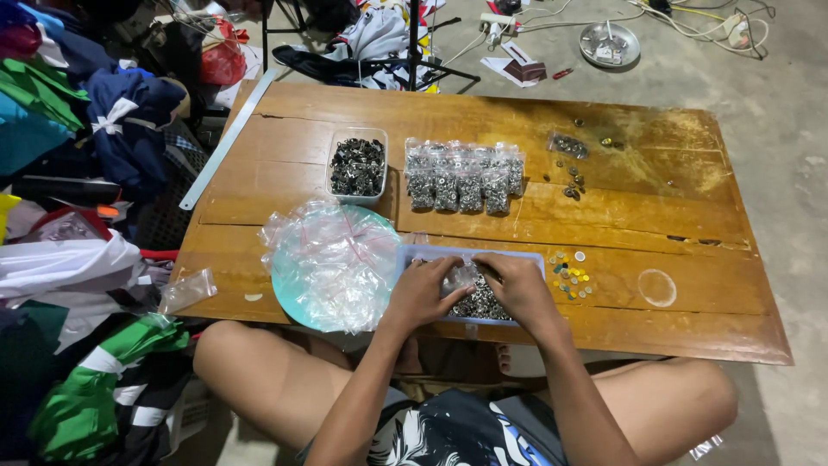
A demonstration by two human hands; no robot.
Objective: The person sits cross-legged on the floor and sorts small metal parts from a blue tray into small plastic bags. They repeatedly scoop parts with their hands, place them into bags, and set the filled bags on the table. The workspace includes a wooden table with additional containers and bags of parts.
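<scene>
Both hands work over a shallow clear tray (414, 255) of small dark metal parts at the near edge of a low wooden table (673, 224). My left hand (421, 289) and my right hand (515, 286) together pinch a small clear plastic bag (459, 276) holding some metal parts, just above the tray. To the left lies a teal round plate (285, 285) heaped with empty clear bags (336, 259). Farther back sit a clear tub (357, 166) of dark parts and a row of filled bags (466, 177).
Small coloured discs (569, 276) lie right of the tray, near a clear ring (657, 287). Loose parts and one bag (569, 147) sit at the back right. A metal ruler (226, 142) leans on the left edge. Piled clothes (78, 259) fill the left floor; cables and a dish (609, 43) lie behind.
</scene>
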